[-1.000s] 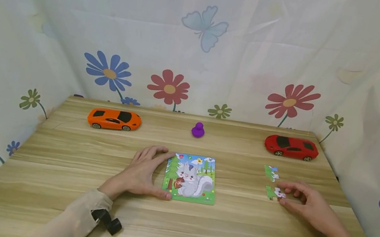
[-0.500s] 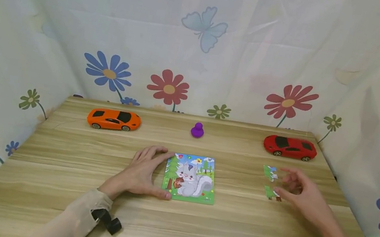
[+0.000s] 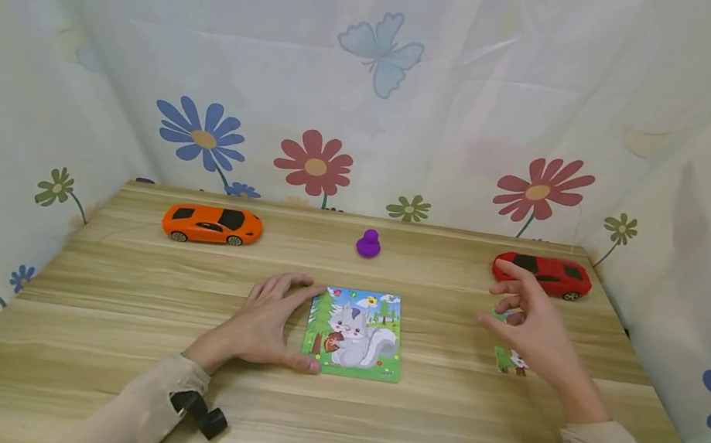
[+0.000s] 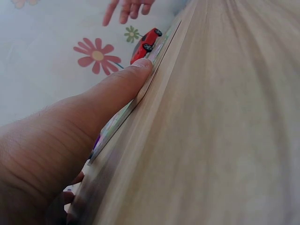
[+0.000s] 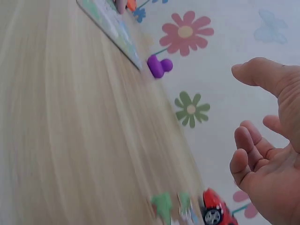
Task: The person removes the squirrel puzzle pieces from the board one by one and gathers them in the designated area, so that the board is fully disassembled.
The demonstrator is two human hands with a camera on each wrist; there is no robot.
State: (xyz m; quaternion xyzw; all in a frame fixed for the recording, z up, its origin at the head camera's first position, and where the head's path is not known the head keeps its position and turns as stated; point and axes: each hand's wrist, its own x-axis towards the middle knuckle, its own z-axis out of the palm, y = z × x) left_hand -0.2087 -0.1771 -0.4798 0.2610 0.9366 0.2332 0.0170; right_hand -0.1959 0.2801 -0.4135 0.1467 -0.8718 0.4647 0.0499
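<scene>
A square picture puzzle (image 3: pixel 364 337) showing a grey squirrel lies on the table in the head view. My left hand (image 3: pixel 264 320) rests at its left side, fingers spread; the thumb touches the near left corner and the index finger the far left corner. In the left wrist view the thumb (image 4: pixel 108 96) lies straight along the puzzle's edge. Off to the right, my right hand (image 3: pixel 537 334) hovers with nothing in it, thumb and fingers apart. Beneath it lie two loose puzzle pieces, the nearer piece (image 3: pixel 511 361) and the farther piece (image 3: pixel 499 314), both partly covered by the hand.
Along the back of the wooden table (image 3: pixel 320 435) stand an orange toy car (image 3: pixel 212 225), a purple knob-shaped object (image 3: pixel 369 244) and a red toy car (image 3: pixel 558 277), the last partly behind my right hand. A flower-printed curtain (image 3: pixel 372 122) encloses the back and sides.
My right hand has let go of the nearer puzzle piece, lifted and moved left and away from me. The pieces stay on the table. My left hand has not moved.
</scene>
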